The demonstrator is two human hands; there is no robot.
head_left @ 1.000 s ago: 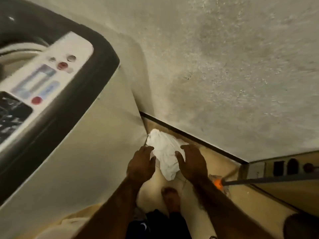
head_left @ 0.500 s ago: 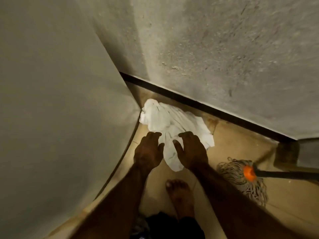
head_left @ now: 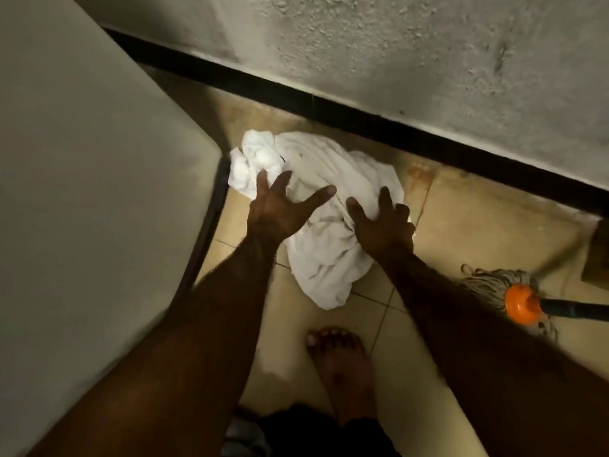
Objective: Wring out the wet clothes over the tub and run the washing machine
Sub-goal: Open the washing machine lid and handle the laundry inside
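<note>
The left hand's fingers are splayed wide, thumb out toward 2 o'clock, lying over the white cloth without gripping it. The right hand's fingers are also spread, the outer ones bent a little (whether they press into the fabric I cannot tell). Left hand and right hand hold nothing. The cloth lies crumpled on the tiled floor, with the washing machine at its 9 o'clock, a mop at 4 o'clock and a bare foot at 6.
</note>
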